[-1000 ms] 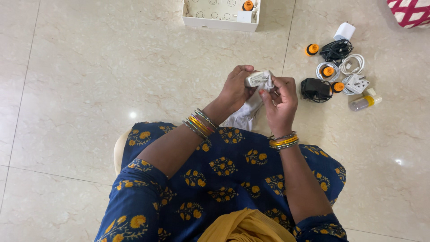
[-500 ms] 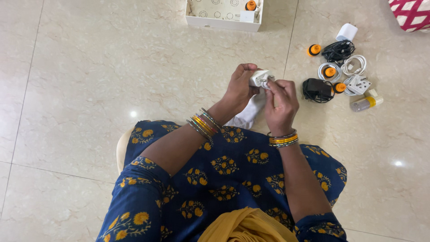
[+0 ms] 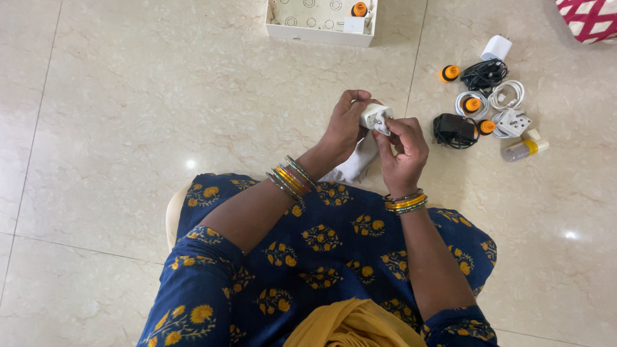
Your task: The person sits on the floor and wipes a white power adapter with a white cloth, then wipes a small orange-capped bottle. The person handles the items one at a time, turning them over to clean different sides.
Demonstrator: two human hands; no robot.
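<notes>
Small white plug adapter, boxy with rounded corners, held up off the floor between both hands, above the lap. White cloth pressed against its right face, the rest hanging down crumpled below the hands toward the knees. Adapter's top face is tilted slightly left.

glossy plastic adapter, white cloth, polished floor

A single head-worn view looks almost straight down from above the seated person. The lap fills the 6 o'clock edge, the tiled floor spreads outward, and both hands meet near centre. It sits fairly close; a white box is cut at 12 o'clock.
</notes>
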